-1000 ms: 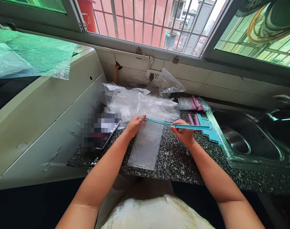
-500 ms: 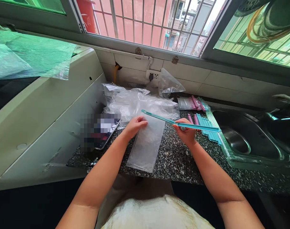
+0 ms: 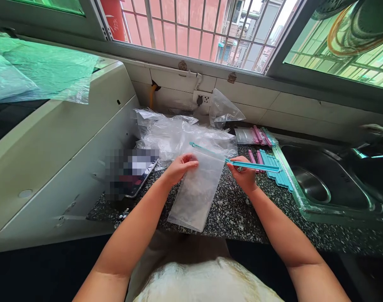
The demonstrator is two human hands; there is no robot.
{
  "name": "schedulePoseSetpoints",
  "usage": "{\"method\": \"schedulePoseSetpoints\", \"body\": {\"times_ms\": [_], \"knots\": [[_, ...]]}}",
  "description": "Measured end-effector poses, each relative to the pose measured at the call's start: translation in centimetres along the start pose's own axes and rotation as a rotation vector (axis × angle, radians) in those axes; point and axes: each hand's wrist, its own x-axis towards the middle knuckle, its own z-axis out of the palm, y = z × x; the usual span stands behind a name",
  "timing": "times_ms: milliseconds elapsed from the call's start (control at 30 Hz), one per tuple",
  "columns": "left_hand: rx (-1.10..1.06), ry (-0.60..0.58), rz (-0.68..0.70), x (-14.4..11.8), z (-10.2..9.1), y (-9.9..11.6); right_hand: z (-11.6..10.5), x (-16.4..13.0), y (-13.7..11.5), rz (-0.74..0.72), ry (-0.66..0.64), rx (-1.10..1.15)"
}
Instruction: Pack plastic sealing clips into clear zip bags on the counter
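My left hand (image 3: pixel 180 167) pinches the top left corner of a clear plastic bag (image 3: pixel 196 191) and lifts that edge off the speckled granite counter (image 3: pixel 238 214). My right hand (image 3: pixel 244 174) grips a long teal plastic clip stick (image 3: pixel 251 165) near its middle. The stick's left end passes behind the bag's raised top edge. A row of teal and pink sticks (image 3: pixel 273 170) lies just right of my right hand.
A heap of clear bags (image 3: pixel 182 134) lies behind my hands. More pink sticks on a small bag (image 3: pixel 254 136) sit near the wall. A steel sink (image 3: pixel 323 184) is at the right, a white appliance (image 3: pixel 59 142) at the left, a phone (image 3: pixel 131 170) beside it.
My left hand let go of the stick's end and took the bag's top corner, lifting it. The stick, first tilted up by my right hand, now sits lower behind the bag's edge.
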Motion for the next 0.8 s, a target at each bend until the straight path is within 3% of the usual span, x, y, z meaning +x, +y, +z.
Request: {"method": "schedulePoseSetpoints", "body": {"times_ms": [300, 567, 800], "knots": [[0.052, 0.0, 0.026, 0.19, 0.14, 0.16, 0.18, -0.3, -0.68, -0.025, -0.018, 0.05], [-0.009, 0.038, -0.083, 0.41, -0.21, -0.06, -0.22, -0.02, -0.8, -0.04, -0.035, 0.111], [-0.201, 0.085, -0.19, 0.6, -0.36, -0.25, -0.28, -0.05, -0.88, -0.039, -0.038, 0.15]]}}
